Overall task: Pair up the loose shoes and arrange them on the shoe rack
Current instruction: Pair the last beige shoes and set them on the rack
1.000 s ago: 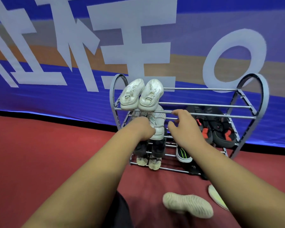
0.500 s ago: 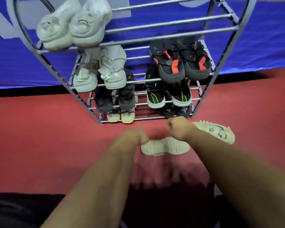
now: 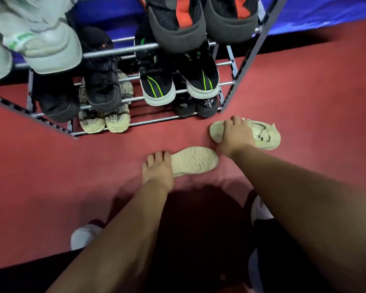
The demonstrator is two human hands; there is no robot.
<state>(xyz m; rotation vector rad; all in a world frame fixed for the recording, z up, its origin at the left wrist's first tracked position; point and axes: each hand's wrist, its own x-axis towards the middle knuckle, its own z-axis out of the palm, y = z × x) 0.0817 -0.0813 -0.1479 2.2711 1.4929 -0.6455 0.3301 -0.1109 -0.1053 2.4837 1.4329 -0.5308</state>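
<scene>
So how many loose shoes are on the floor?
2. A sole-up shoe, held by the left hand; a second shoe by the right leg of the rack, held by the right hand. More may lie outside the view.

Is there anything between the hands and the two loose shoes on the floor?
Nothing visible. The left hand touches the sole-up shoe, and the right hand lies on the upright shoe.
</scene>
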